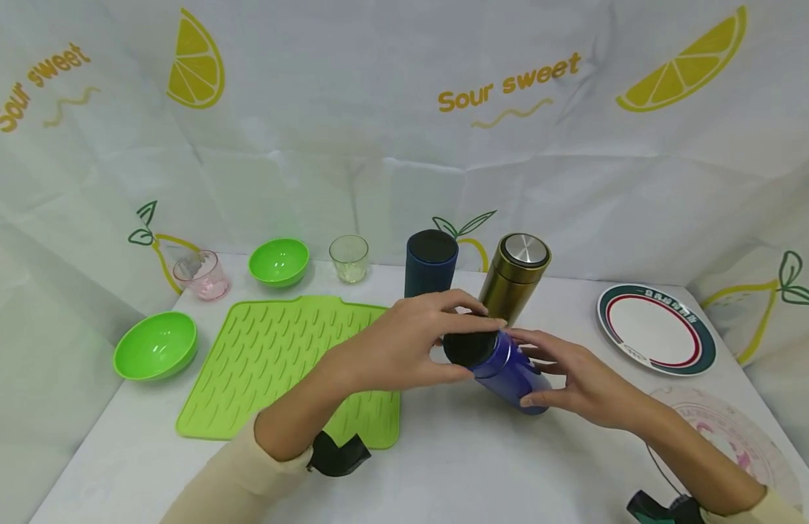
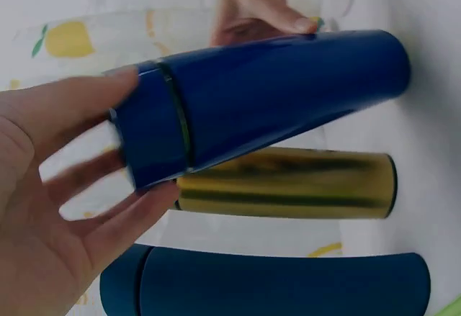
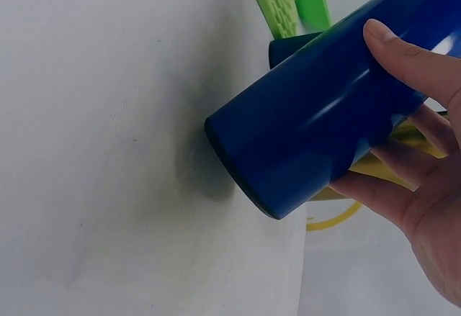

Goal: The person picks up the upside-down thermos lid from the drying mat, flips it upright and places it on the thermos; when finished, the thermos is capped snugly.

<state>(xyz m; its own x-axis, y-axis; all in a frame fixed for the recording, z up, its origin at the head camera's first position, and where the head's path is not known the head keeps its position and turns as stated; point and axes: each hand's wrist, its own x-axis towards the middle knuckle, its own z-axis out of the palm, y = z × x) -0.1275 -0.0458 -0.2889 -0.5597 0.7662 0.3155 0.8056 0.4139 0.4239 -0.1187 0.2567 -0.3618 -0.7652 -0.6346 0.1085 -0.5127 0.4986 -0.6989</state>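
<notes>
The left hand (image 2: 50,208) had its thumb and fingers curled round the capped end of a blue flask (image 2: 266,100), which lay tilted across the view. At the flask's far end, the fingertips of the right hand (image 2: 252,14) pressed against its side. Just beyond the left fingers stood a gold flask (image 2: 288,183), and past that a dark blue flask (image 2: 274,283), both apart from the hand.

Green mat (image 1: 279,356), two green bowls (image 1: 156,346), gold flask (image 1: 514,278), plate (image 1: 656,329).
</notes>
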